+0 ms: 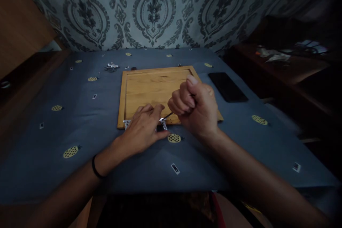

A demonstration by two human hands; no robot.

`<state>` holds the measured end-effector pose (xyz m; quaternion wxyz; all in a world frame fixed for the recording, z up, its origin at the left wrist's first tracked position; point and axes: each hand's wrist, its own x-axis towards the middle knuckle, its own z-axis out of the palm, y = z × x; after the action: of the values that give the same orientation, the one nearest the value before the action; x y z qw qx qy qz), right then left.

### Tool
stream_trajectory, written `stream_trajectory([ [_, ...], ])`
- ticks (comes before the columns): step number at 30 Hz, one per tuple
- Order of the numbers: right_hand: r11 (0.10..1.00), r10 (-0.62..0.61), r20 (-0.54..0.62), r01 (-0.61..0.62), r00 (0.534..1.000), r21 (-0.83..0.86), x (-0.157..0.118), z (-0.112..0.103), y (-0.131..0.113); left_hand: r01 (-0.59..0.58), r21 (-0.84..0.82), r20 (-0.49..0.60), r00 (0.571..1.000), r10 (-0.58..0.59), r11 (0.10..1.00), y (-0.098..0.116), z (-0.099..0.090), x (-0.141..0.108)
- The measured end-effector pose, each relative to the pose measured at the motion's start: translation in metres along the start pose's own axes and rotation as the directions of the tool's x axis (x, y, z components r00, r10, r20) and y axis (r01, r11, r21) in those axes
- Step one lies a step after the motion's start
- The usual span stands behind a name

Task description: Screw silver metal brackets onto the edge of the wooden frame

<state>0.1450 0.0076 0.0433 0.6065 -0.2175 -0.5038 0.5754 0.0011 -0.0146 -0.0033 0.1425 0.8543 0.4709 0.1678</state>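
Note:
A wooden panel (149, 89) with a raised frame, like a small cabinet door, lies flat on the cloth. My left hand (141, 124) rests over its near edge, thumb and fingers curved around a silver metal hinge (164, 125). Left of those fingers, another part of silver metal hardware (126, 124) shows at the near left corner. My right hand (196, 107) is a fist around a screwdriver (168, 115). Its thin shaft slants down left to the hinge, while its handle is hidden in my palm. Whether the tip sits in a screw cannot be made out.
A blue-grey tablecloth (88, 121) with pineapple prints covers the table. Loose silver hardware (111, 66) lies at the back left. A black phone (227, 87) lies right of the panel. A patterned curtain (155, 10) hangs behind, and a dark shelf (288, 67) stands at right.

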Motion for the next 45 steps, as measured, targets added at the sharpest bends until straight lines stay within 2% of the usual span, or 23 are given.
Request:
stream_trajectory([
  [13,1.0,0.01,-0.008,-0.01,1.0,0.005,0.0,0.001,0.006,-0.027,0.004,-0.007,1.0,0.027,1.0,0.001,-0.001,0.001],
  [15,0.999,0.035,0.028,-0.034,0.999,-0.017,0.0,-0.002,0.005,-0.041,0.006,-0.008,0.999,0.041,0.999,0.001,-0.001,0.001],
  [17,0.994,0.091,0.121,-0.084,0.988,-0.064,0.002,-0.006,0.002,-0.061,0.007,-0.02,0.998,0.061,0.998,0.0,0.0,0.001],
  [19,0.983,0.163,0.254,-0.134,0.953,-0.129,0.006,-0.013,-0.003,-0.083,0.015,-0.038,0.996,0.084,0.996,-0.002,0.002,0.0],
  [21,0.97,0.216,0.393,-0.151,0.894,-0.19,0.015,-0.02,-0.008,-0.101,0.023,-0.058,0.993,0.102,0.995,-0.005,0.004,0.0],
  [23,0.964,0.242,0.528,-0.139,0.814,-0.228,0.025,-0.027,-0.011,-0.122,0.015,-0.073,0.99,0.123,0.992,-0.007,0.006,-0.001],
  [27,0.968,0.25,0.723,-0.171,0.644,-0.183,0.042,-0.032,-0.006,-0.15,-0.005,-0.088,0.985,0.149,0.989,-0.009,0.007,-0.001],
  [29,0.969,0.227,0.757,-0.223,0.613,-0.11,0.044,-0.029,0.0,-0.138,-0.007,-0.074,0.988,0.137,0.99,-0.008,0.007,-0.001],
  [30,0.965,0.219,0.749,-0.255,0.625,-0.069,0.044,-0.027,0.002,-0.128,-0.01,-0.067,0.99,0.127,0.992,-0.008,0.006,-0.001],
  [33,0.951,0.212,0.659,-0.308,0.722,0.031,0.039,-0.019,0.006,-0.099,-0.017,-0.05,0.994,0.098,0.995,-0.005,0.005,0.0],
  [38,0.971,0.208,0.448,-0.239,0.87,0.013,0.022,-0.005,0.003,-0.09,-0.022,-0.038,0.995,0.089,0.996,-0.004,0.004,0.0],
  [40,0.983,0.179,0.29,-0.18,0.94,-0.025,0.013,0.001,0.003,-0.083,-0.036,-0.037,0.996,0.081,0.996,-0.004,0.003,0.001],
  [42,0.995,0.091,0.065,-0.087,0.994,-0.056,0.006,0.009,0.006,-0.061,-0.047,-0.025,0.998,0.06,0.997,-0.002,0.002,0.001],
  [43,0.996,0.041,-0.057,-0.045,0.998,-0.071,0.003,0.013,0.008,-0.048,-0.05,-0.015,0.999,0.047,0.998,-0.002,0.002,0.001],
  [45,0.996,-0.033,-0.233,0.013,0.972,-0.087,-0.001,0.02,0.012,-0.022,-0.05,0.002,1.0,0.022,0.999,0.0,0.0,0.001],
])
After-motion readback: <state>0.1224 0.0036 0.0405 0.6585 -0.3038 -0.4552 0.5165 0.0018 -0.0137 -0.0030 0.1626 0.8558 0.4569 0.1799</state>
